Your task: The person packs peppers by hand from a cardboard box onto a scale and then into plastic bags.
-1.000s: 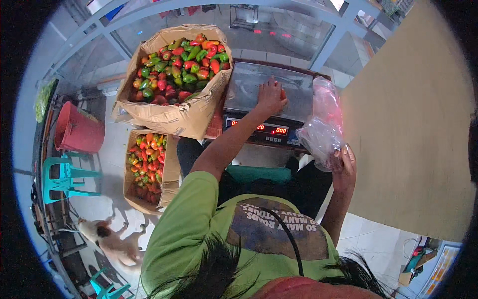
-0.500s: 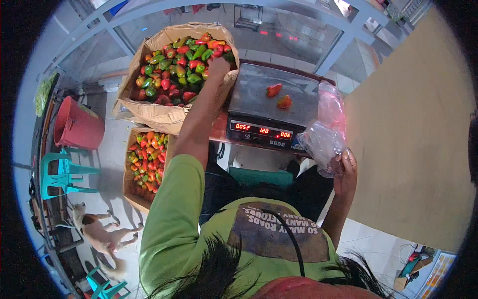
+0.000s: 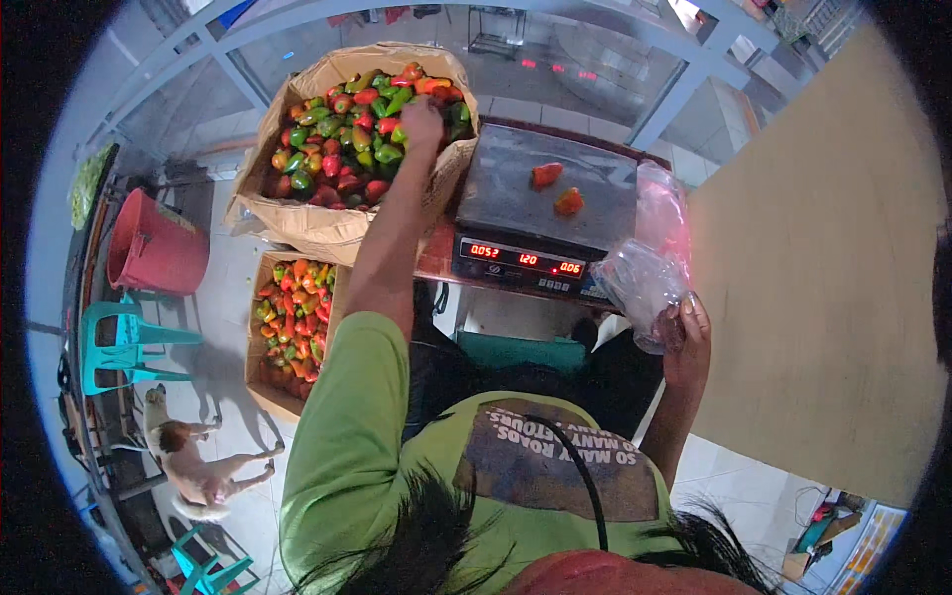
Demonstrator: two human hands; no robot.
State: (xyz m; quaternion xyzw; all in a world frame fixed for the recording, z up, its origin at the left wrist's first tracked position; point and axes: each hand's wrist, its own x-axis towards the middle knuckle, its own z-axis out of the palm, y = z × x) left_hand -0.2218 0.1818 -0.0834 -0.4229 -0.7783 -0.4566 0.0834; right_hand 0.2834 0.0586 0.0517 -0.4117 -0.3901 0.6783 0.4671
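My left hand [image 3: 423, 121] reaches into a large cardboard box [image 3: 332, 226] full of red, green and orange bell peppers [image 3: 362, 139]. Its fingers curl down among the peppers at the box's right side, and whatever they hold is hidden. On the right, my right hand [image 3: 688, 332] grips a clear plastic bag [image 3: 632, 283] by its near end, thumb and fingers pressed together. The bag lies against the right front corner of a digital scale [image 3: 496, 178] with a lit red display. Two small peppers [image 3: 557, 188], red and orange, rest apart on its metal plate.
Pinkish plastic bags [image 3: 659, 203] lie along the scale's right edge. Below the large box stands a smaller box [image 3: 260, 367] of peppers. At left are a red bucket [image 3: 149, 243], a teal stool [image 3: 109, 342] and a dog [image 3: 193, 451]. A tan board [image 3: 813, 268] fills the right.
My left hand has shifted slightly left and up out of the peppers, so more of it shows. My right hand stays on the bag. The dog has turned its head and moved its tail.
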